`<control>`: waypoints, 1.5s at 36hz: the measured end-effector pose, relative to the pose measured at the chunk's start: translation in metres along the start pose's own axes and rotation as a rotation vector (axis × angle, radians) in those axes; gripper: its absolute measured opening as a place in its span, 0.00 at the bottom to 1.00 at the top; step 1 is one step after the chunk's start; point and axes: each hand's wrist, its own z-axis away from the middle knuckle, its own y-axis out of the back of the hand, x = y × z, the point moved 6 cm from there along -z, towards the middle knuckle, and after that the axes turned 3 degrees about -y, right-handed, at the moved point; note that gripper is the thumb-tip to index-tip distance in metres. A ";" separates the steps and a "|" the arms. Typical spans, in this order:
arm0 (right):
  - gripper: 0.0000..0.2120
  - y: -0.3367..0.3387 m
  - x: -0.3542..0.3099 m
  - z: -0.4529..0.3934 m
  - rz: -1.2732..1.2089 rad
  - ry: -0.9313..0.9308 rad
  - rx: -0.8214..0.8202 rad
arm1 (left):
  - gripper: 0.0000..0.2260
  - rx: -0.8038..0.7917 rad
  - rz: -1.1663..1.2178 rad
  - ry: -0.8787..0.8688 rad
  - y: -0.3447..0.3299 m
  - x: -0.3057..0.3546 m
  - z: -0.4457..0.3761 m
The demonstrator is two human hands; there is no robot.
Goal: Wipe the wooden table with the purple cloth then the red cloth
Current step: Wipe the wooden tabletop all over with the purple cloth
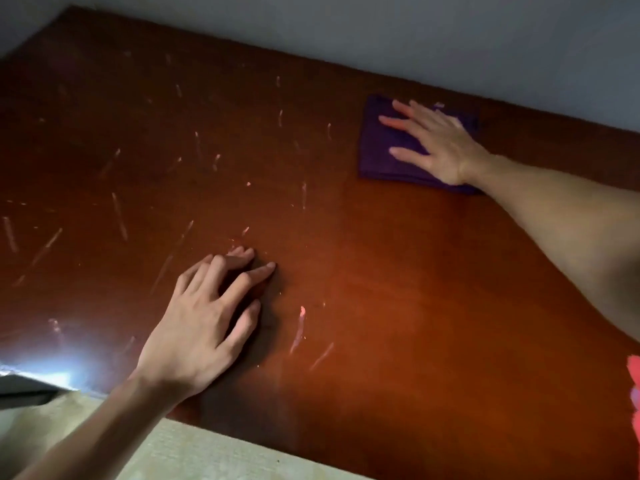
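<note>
Head view: the right hand (440, 143) lies flat, fingers (398, 121) spread apart, pressing the folded purple cloth (388, 157) onto the wooden surface (381, 289) near its far edge. The left hand (204, 317) rests with bent, loosely parted fingertips (266, 268) touching the bare scuffed surface, holding nothing. A red cloth (634, 386) shows at the right margin.

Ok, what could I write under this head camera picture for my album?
Right hand flat on a folded purple cloth at the wooden table's far edge; left hand braced on scuffed wood.

Glossy reddish-brown wooden tabletop (381, 306) streaked with pale scuffs and catching a bright glare, soft matt folded purple cloth (384, 157), red cloth (635, 393) at the edge, pale matt textured floor (207, 452)
</note>
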 end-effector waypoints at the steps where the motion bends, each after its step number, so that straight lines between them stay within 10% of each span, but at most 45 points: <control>1: 0.39 0.002 0.006 -0.009 -0.013 -0.047 0.017 | 0.22 0.000 0.004 0.001 0.000 0.000 0.000; 14: 0.38 -0.009 -0.008 -0.010 -0.090 -0.496 0.088 | 0.22 0.060 0.000 -0.031 0.000 0.000 -0.006; 33: 0.36 -0.089 -0.316 0.241 -0.006 -0.247 0.183 | 0.15 0.231 -0.013 0.013 0.025 -0.017 0.024; 45: 0.31 -0.061 -0.265 0.160 0.020 0.195 -0.014 | 0.22 0.074 -0.123 -0.039 0.045 -0.087 0.055; 54: 0.32 -0.037 -0.187 0.017 0.036 0.154 -0.003 | 0.22 0.029 -0.044 -0.054 0.041 -0.093 0.055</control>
